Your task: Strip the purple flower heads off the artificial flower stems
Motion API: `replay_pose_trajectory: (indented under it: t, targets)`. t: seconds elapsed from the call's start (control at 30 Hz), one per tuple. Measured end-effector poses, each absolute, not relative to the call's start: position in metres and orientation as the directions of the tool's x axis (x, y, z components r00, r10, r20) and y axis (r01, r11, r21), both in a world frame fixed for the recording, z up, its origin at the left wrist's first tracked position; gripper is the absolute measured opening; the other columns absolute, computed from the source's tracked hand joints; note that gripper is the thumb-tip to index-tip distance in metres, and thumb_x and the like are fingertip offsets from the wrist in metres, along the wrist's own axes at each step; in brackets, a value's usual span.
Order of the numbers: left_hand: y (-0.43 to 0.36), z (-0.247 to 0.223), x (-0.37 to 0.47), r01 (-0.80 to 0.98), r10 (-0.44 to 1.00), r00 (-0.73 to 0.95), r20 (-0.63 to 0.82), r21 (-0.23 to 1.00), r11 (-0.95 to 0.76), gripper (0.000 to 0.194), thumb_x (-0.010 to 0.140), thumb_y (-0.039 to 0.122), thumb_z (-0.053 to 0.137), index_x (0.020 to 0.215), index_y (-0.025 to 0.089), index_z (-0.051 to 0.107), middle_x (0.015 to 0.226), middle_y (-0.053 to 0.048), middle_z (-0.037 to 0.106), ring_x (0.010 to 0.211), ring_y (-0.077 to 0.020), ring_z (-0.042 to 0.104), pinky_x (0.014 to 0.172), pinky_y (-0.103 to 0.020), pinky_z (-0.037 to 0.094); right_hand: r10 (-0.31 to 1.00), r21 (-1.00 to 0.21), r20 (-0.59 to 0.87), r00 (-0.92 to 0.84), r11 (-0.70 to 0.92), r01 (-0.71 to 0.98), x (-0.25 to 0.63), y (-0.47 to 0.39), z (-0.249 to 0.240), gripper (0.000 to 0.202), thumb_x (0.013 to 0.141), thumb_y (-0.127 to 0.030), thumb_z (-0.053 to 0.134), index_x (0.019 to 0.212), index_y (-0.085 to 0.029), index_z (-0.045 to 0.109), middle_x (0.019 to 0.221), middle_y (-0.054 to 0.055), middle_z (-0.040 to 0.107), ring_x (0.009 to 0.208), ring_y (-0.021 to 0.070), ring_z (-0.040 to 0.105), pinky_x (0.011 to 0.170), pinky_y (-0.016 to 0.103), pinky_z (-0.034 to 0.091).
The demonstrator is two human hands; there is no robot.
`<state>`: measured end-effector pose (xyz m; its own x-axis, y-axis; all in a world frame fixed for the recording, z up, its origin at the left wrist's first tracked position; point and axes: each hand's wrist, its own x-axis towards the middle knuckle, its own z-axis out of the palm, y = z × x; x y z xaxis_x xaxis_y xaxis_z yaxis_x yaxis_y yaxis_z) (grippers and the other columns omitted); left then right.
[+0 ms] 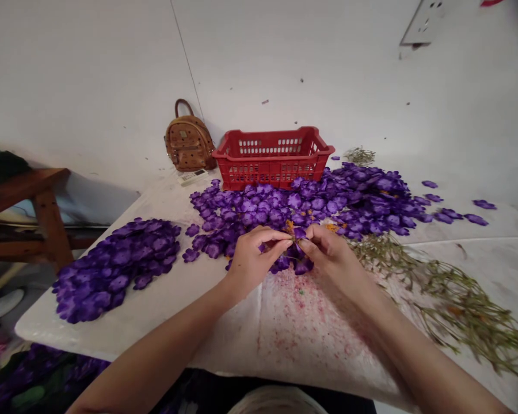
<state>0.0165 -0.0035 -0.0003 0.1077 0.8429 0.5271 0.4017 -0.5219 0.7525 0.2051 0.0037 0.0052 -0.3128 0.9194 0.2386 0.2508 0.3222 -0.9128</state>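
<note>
My left hand (259,252) and my right hand (331,253) meet over the middle of the table, fingertips nearly touching. The left thumb and forefinger pinch a thin flower stem. The right fingers close on a purple artificial flower (300,233) beside that pinch. More purple petals (303,265) hang just below the hands; which stem they belong to is hard to tell. Behind the hands spreads a large heap of purple flower heads (259,204), with small yellow flower centres (290,225) among them. Green-brown plastic stems (453,293) lie to the right of my right hand.
A red plastic crate (274,167) stands at the back against the wall, with a brown backpack (190,141) and a white remote control (193,177) to its left. A second pile of purple flower heads (116,267) covers the left side of the white-covered table (224,351). A wooden stool (47,213) stands left.
</note>
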Motion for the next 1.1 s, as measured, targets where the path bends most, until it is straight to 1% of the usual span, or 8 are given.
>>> replay_pose_trajectory:
  t: [0.07,0.2,0.4,0.57,0.63,0.77,0.97,1.1]
  targets:
    - [-0.0056,0.0011,0.0169,0.379,0.865,0.083,0.496,0.787,-0.487,0.006,0.089,0.02,0.074,0.09,0.02,0.08,0.083,-0.003,0.078,0.073,-0.0151,0.069,0.07,-0.027,0.056,0.913,-0.872,0.282,-0.294,0.372,0.319,0.2035,0.0013,0.0069,0.023,0.095,-0.035,0.052,0.077,-0.024,0.043,0.067,-0.003,0.042,0.063,0.0156,0.04,0.059,0.03,0.031]
    - [-0.0069,0.0012,0.0165,0.368,0.857,0.101,0.506,0.781,-0.504,0.008,0.09,0.02,0.071,0.088,0.019,0.079,0.084,-0.004,0.077,0.075,-0.0153,0.068,0.071,-0.027,0.055,0.896,-0.798,0.347,-0.279,0.438,0.413,0.2015,-0.0012,0.0079,0.023,0.096,-0.032,0.049,0.076,-0.024,0.043,0.065,-0.004,0.043,0.06,0.0155,0.041,0.06,0.031,0.031]
    - [-0.005,0.0012,0.014,0.42,0.819,0.169,0.548,0.712,-0.563,0.013,0.095,0.022,0.066,0.089,0.02,0.077,0.081,-0.002,0.076,0.075,-0.0159,0.066,0.072,-0.029,0.051,0.889,-0.799,0.325,-0.322,0.44,0.409,0.2023,0.0009,0.0045,0.029,0.099,-0.034,0.046,0.073,-0.024,0.039,0.064,-0.004,0.04,0.06,0.0156,0.04,0.059,0.03,0.03]
    - [-0.0053,0.0017,0.0118,0.478,0.775,0.234,0.586,0.625,-0.617,0.015,0.097,0.021,0.064,0.088,0.019,0.076,0.082,-0.003,0.075,0.076,-0.0164,0.065,0.074,-0.03,0.05,0.839,-0.709,0.404,-0.364,0.539,0.455,0.203,-0.0012,0.0084,0.028,0.099,-0.025,0.046,0.072,-0.023,0.036,0.067,-0.002,0.044,0.061,0.0151,0.04,0.06,0.03,0.027]
    - [-0.0054,0.0011,0.0114,0.499,0.755,0.261,0.601,0.586,-0.639,0.014,0.097,0.021,0.064,0.088,0.019,0.075,0.082,-0.003,0.076,0.076,-0.0162,0.065,0.074,-0.031,0.05,0.819,-0.683,0.413,-0.398,0.567,0.46,0.2041,-0.0012,0.0097,0.027,0.098,-0.022,0.046,0.073,-0.023,0.037,0.069,-0.001,0.047,0.062,0.0153,0.041,0.06,0.03,0.027]
    - [-0.0047,-0.0011,0.0114,0.496,0.713,0.286,0.64,0.538,-0.682,0.013,0.096,0.017,0.064,0.088,0.019,0.075,0.083,-0.003,0.076,0.076,-0.0158,0.065,0.074,-0.03,0.05,0.813,-0.674,0.37,-0.45,0.568,0.473,0.2069,0.0014,0.0092,0.022,0.098,-0.019,0.045,0.077,-0.023,0.043,0.07,-0.001,0.048,0.065,0.0163,0.046,0.062,0.03,0.031]
    - [-0.0049,-0.004,0.0096,0.504,0.71,0.291,0.641,0.528,-0.683,0.014,0.096,0.018,0.064,0.088,0.02,0.075,0.083,-0.002,0.077,0.075,-0.0157,0.066,0.075,-0.031,0.051,0.805,-0.677,0.356,-0.475,0.573,0.463,0.2054,0.0033,0.0072,0.022,0.099,-0.02,0.045,0.078,-0.023,0.042,0.069,-0.002,0.045,0.064,0.0154,0.043,0.061,0.03,0.029]
    - [-0.0066,-0.0057,0.0088,0.525,0.705,0.288,0.649,0.509,-0.683,0.014,0.097,0.021,0.062,0.09,0.02,0.075,0.083,-0.003,0.076,0.076,-0.0163,0.066,0.074,-0.031,0.051,0.818,-0.717,0.329,-0.472,0.541,0.439,0.2024,0.0045,0.0057,0.022,0.098,-0.02,0.046,0.076,-0.022,0.042,0.07,-0.002,0.044,0.065,0.0153,0.042,0.061,0.03,0.028]
